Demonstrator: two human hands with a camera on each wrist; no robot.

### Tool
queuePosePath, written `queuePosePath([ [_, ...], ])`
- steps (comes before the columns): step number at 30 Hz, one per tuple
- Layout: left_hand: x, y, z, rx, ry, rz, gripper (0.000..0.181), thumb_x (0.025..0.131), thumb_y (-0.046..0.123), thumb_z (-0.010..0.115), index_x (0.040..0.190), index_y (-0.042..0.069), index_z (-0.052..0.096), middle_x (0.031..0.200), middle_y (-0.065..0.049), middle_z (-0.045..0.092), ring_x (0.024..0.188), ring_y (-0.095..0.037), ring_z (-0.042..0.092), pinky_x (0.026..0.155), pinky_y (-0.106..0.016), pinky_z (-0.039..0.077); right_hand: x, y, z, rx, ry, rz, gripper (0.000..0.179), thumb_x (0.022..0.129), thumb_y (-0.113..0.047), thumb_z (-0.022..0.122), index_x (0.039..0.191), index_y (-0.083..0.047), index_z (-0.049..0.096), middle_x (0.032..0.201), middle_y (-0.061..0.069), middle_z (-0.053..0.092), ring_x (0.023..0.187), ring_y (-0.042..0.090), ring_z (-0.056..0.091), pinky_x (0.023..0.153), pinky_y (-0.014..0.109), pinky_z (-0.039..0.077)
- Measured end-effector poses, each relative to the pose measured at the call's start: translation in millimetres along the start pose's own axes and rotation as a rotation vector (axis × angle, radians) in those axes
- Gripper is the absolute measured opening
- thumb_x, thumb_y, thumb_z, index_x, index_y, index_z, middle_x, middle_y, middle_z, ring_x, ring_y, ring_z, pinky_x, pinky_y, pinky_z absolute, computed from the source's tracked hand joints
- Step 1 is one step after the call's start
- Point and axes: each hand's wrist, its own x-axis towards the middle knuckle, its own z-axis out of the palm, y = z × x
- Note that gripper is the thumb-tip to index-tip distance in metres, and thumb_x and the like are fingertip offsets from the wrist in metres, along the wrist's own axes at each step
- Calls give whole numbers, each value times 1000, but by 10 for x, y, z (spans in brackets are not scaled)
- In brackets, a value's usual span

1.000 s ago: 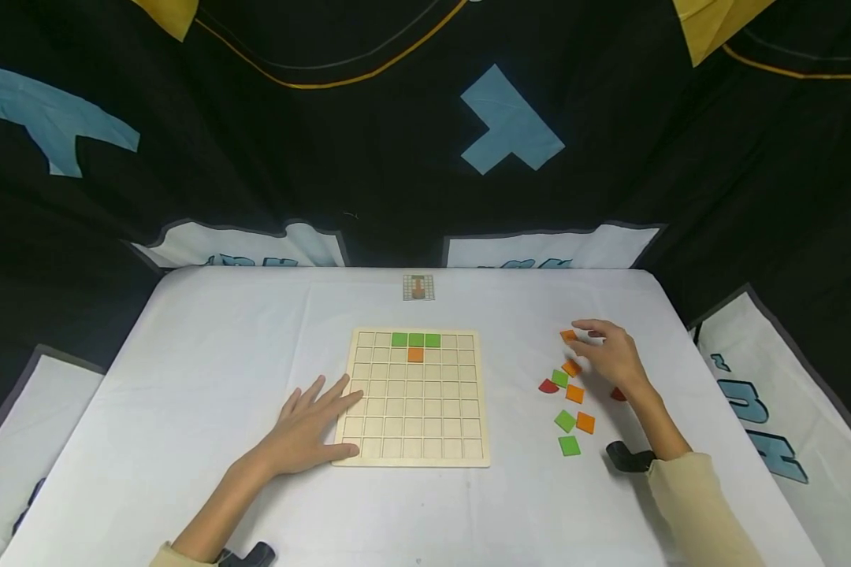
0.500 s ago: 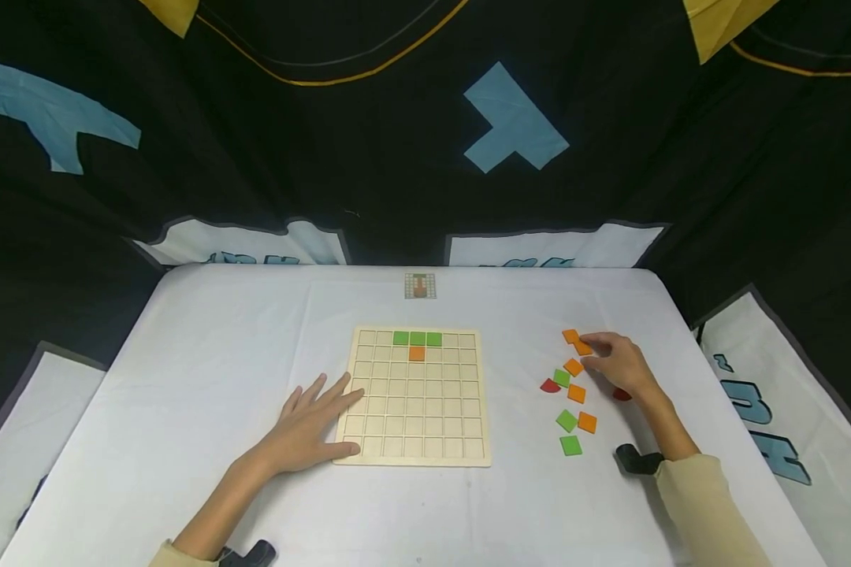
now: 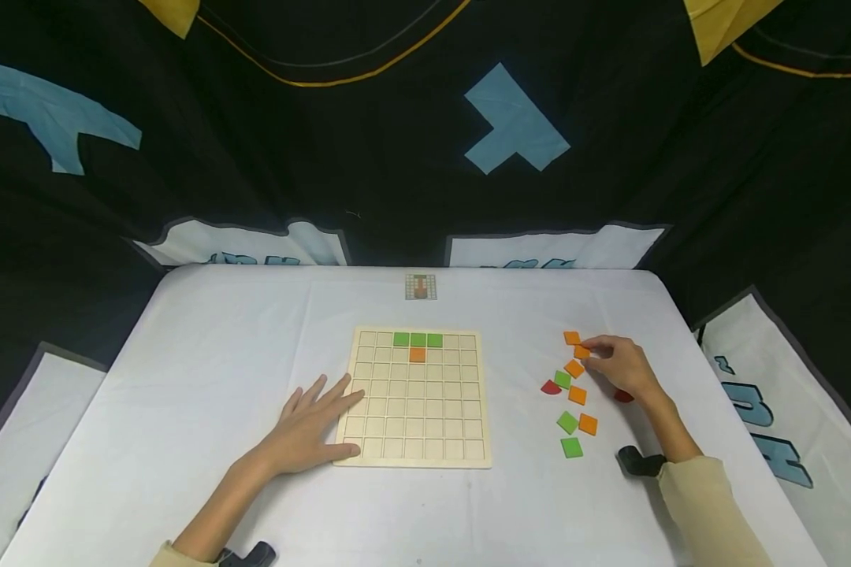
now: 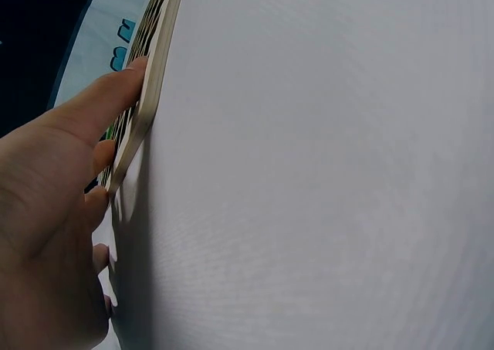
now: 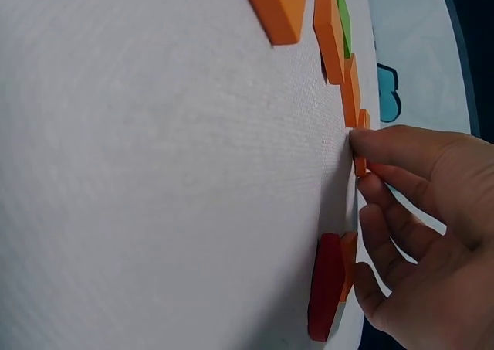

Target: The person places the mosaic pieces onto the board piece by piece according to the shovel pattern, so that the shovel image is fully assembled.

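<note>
My left hand [image 3: 305, 433] lies with spread fingers on the left edge of a wooden grid board [image 3: 413, 463]; in the left wrist view its thumb [image 4: 116, 95] presses on the board's rim. Three green tiles [image 3: 418, 339] fill part of the board's top row, and an orange tile sits in the cell below the middle one. At the right, my right hand [image 3: 622, 366] pinches an orange square tile [image 5: 361, 164] between thumb and fingers, close to the tablecloth. Another orange tile [image 3: 571, 338] lies just beyond it, and one more [image 3: 574, 368] just nearer.
Loose orange and green tiles, among them a green one [image 3: 571, 447], are scattered right of the board. A red rounded piece [image 3: 551, 387] lies left of them, another [image 3: 623, 395] under the right wrist. A small printed grid card [image 3: 421, 287] lies beyond the board.
My right hand has drawn back slightly right and nearer from the farthest orange tile, uncovering the tile it now pinches. The left hand has stayed on the board.
</note>
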Motion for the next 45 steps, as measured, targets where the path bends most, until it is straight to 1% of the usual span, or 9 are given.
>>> queuePosePath([
  [7, 6, -16, 10, 5, -8, 3, 81, 85, 59, 70, 151, 18, 46, 162, -14, 25, 147, -47, 11, 110, -71, 4, 1, -64, -3, -8, 22, -45, 36, 93, -15, 71, 122, 4, 66, 122, 27, 63, 110, 40, 57, 97, 54, 48],
  [11, 3, -23, 18, 10, -3, 6, 81, 85, 59, 70, 151, 18, 46, 162, -15, 26, 147, -47, 11, 110, -71, 4, -15, -202, 12, 12, 27, -93, 35, 92, -14, 71, 121, 4, 67, 119, 25, 65, 103, 38, 58, 79, 43, 55],
  [14, 1, -26, 21, 9, 1, 9, 81, 85, 59, 70, 150, 17, 47, 161, -15, 27, 147, -48, 12, 110, -71, 4, -28, -326, 51, 35, 25, -136, 32, 92, -11, 70, 121, 3, 68, 118, 22, 66, 103, 37, 59, 73, 37, 55],
  [17, -2, -26, 22, 8, 2, 11, 81, 85, 59, 70, 150, 17, 47, 161, -15, 27, 147, -49, 12, 110, -72, 4, -32, -449, 106, 59, 35, -182, 30, 91, -10, 70, 119, 2, 70, 118, 19, 68, 107, 37, 60, 80, 41, 56],
  [22, -4, -21, 14, 8, -2, 2, 82, 85, 58, 70, 151, 17, 46, 162, -14, 26, 147, -47, 11, 111, -70, 4, -21, -653, 213, 91, 50, -244, 28, 90, -10, 73, 116, -1, 72, 117, 16, 69, 108, 37, 59, 90, 51, 51],
  [29, -1, -19, 10, 1, -1, 4, 82, 85, 57, 71, 151, 17, 46, 162, -15, 26, 147, -48, 11, 110, -71, 3, -50, -1002, 386, 101, 30, -265, 29, 88, -13, 74, 116, -6, 73, 118, 10, 70, 109, 33, 57, 89, 50, 50],
  [36, 8, -12, 6, -2, 1, 7, 81, 85, 57, 71, 150, 16, 47, 161, -16, 26, 147, -48, 11, 110, -71, 4, -26, -1329, 582, 102, 0, -334, 27, 86, -14, 76, 113, -11, 76, 115, 4, 71, 106, 29, 59, 83, 44, 51],
  [39, 8, -11, 4, -5, -13, 6, 81, 85, 58, 70, 151, 17, 45, 162, -14, 24, 147, -47, 10, 111, -70, 3, -14, -1453, 679, 116, -22, -362, 26, 85, -13, 76, 111, -11, 76, 113, 3, 71, 104, 28, 60, 84, 43, 50],
  [45, -4, 3, -4, -11, -6, 10, 81, 86, 58, 70, 150, 16, 46, 161, -16, 26, 147, -48, 12, 110, -71, 4, 0, -1635, 886, 131, -69, -413, 26, 86, -13, 76, 111, -9, 76, 111, 2, 72, 101, 25, 61, 83, 40, 52],
])
